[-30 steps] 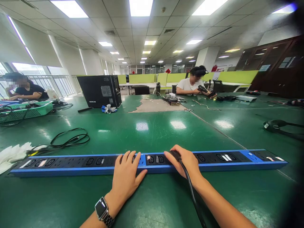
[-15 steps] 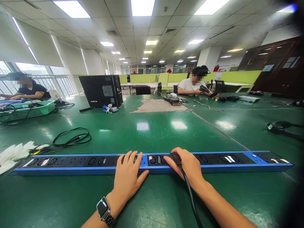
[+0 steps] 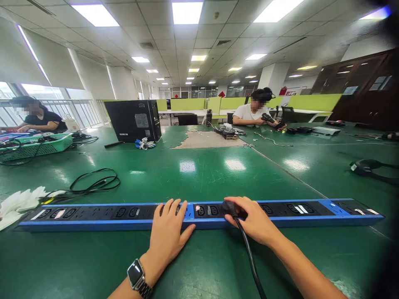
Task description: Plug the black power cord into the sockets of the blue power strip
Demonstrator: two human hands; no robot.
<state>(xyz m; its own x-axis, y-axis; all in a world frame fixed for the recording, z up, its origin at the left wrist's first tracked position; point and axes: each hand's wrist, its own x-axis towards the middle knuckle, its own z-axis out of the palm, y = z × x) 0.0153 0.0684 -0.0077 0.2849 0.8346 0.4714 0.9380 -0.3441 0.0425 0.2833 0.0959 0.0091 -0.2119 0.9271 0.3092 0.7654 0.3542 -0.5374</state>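
Left hand [image 3: 168,232] rests flat, fingers spread, on the blue power strip [image 3: 93,214]; right hand [image 3: 254,222] grips the black plug [image 3: 229,206] seated in it. Strip lies across a glossy green table [image 3: 202,170] in an open-plan office.

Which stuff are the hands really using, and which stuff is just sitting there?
In use:
left hand, flat on the power strip
right hand, holding the black plug
its cable

Just lying about:
loose black cord
white cloth
computer case
green basket
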